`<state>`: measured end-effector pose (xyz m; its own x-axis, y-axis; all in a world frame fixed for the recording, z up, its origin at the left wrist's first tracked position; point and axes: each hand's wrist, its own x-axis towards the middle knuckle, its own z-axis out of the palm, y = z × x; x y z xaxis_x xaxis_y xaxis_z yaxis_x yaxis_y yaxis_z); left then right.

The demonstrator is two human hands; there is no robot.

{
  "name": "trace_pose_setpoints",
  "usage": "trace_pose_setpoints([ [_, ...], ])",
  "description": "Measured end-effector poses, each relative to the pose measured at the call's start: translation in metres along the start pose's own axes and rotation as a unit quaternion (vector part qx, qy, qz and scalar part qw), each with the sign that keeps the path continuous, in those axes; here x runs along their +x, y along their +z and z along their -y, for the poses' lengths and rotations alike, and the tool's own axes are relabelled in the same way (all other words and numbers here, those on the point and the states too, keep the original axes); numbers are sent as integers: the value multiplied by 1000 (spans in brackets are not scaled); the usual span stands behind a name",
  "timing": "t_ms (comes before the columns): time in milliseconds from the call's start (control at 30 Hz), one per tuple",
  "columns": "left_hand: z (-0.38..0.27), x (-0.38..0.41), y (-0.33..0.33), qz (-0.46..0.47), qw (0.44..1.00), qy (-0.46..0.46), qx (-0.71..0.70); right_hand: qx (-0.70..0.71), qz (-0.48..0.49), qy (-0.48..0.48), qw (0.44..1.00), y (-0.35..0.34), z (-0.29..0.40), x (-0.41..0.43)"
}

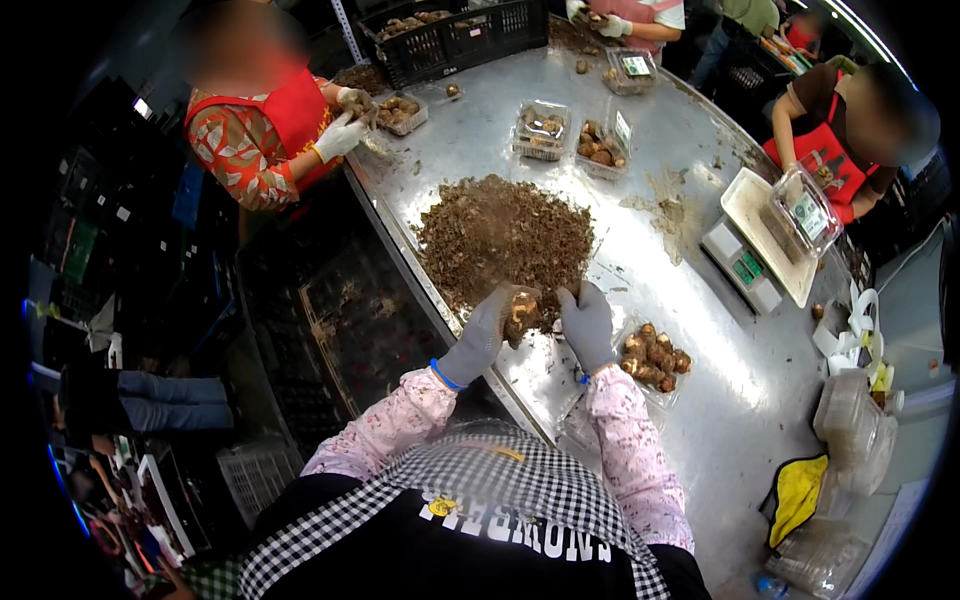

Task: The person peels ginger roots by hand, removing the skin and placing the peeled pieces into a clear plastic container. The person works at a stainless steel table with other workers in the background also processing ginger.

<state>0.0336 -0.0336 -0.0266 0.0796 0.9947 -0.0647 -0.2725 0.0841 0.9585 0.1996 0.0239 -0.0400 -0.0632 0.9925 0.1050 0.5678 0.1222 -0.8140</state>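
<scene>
My left hand (484, 334), in a grey glove with a blue cuff, grips a brown taro corm (521, 316) with pale peeled patches. To its right, my right hand (589, 326) in a matching glove hovers at the near edge of a pile of brown husk scraps (504, 232). Whether its fingertips pinch anything is hard to make out against the scraps. Beside my right wrist, a clear plastic clamshell box (679, 390) stands with several small taro corms (654, 358) in it.
The metal table (720, 420) carries filled clamshell boxes (541, 129), a weighing scale (742, 262) and a black crate (457, 41). Gloved co-worker's hands (341, 135) work at the left; another person (832, 142) is behind the scale. Stacked clear boxes (855, 435) and a yellow cloth (797, 495) lie right.
</scene>
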Motion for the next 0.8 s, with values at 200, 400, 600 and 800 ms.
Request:
trace_pose_setpoints([
  [200, 0, 4, -13, 38, 981, -46, -183, 179, 98, 30, 979, -15, 21, -18],
  [400, -13, 5, -5, 70, 986, -80, -129, 0, 83, -86, 993, -8, 21, -35],
  [600, -51, 4, -3, 103, 979, -15, 175, -22, 95, -64, 993, -15, 24, -37],
  [800, -51, 5, 1, 70, 975, -11, 211, -84, 84, -137, 983, -12, 26, -36],
])
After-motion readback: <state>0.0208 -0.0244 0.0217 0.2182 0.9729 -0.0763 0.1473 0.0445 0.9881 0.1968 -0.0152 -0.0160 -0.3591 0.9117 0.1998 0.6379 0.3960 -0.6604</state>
